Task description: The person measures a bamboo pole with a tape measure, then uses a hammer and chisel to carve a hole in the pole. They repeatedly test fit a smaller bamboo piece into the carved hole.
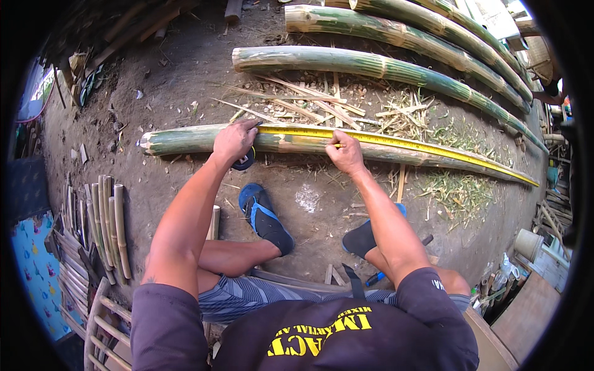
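A long green bamboo pole (pixel 297 143) lies crosswise on the ground before me. Along its top runs the yellow blade of a tape measure (pixel 396 141), stretching to the pole's far right end. My left hand (pixel 234 142) is closed round the tape measure near the pole's left part, with the dark case (pixel 245 161) hanging below the fingers. Farther right, my right hand (pixel 346 153) rests on the pole beside the blade. Its fingers are pinched on a thin yellow stick that looks like a pencil (pixel 338 145); most of it is hidden.
Several more bamboo poles (pixel 309 59) lie beyond, roughly parallel. Split strips (pixel 309 102) and shavings (pixel 461 195) litter the dirt around the pole. Short bamboo pieces (pixel 111 222) stand at the left, near a ladder-like bamboo frame (pixel 102 321). A white bucket (pixel 528 244) stands at the right.
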`<state>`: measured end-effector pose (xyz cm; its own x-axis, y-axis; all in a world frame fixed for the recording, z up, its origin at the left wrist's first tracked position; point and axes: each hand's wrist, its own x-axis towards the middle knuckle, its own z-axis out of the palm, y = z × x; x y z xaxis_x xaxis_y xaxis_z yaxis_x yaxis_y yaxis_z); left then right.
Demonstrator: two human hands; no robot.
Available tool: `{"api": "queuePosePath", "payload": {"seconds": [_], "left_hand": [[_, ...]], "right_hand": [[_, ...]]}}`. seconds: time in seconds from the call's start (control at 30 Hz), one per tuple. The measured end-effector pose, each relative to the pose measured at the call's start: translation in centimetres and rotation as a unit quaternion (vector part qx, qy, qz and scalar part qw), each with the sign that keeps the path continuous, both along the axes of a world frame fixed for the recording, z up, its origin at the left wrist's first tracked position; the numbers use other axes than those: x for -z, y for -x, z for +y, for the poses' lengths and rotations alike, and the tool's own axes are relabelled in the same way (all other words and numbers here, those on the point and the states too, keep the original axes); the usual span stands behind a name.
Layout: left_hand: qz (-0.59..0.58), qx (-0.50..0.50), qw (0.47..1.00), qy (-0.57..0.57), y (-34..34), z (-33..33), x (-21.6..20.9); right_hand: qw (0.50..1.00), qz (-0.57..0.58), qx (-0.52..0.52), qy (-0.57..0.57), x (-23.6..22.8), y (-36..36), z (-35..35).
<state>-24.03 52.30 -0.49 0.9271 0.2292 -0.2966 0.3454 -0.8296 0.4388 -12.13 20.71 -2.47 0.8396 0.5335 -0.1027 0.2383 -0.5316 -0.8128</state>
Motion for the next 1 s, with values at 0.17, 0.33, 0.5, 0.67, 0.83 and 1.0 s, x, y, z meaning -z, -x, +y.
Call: {"api": "queuePosePath", "payload": {"seconds": [0.17,0.33,0.5,0.67,0.83,1.0], "left_hand": [[0.114,-0.008,0.993,-0.042,2.1,6.5,-0.9],[0.106,-0.011,0.994,-0.026,4.3,10.5,-0.6],[0.105,-0.043,0.994,-0.010,4.5,10.8,0.0],[0.123,-0.072,0.990,-0.010,5.1,13.7,-0.7],[0.131,-0.103,0.986,-0.020,6.7,15.6,-0.8],[0.100,-0.109,0.989,-0.016,7.0,15.6,-0.3]], "right_hand": [[0.997,-0.031,0.057,-0.052,-0.5,1.9,2.3],[0.990,0.013,0.014,-0.140,-0.8,6.6,11.7],[0.987,0.018,0.008,-0.161,-1.2,9.1,21.5],[0.991,0.053,-0.028,-0.123,-0.9,10.0,25.5],[0.991,0.065,-0.033,-0.117,0.0,10.5,27.6],[0.993,0.054,-0.039,-0.100,1.2,10.7,28.4]]}}
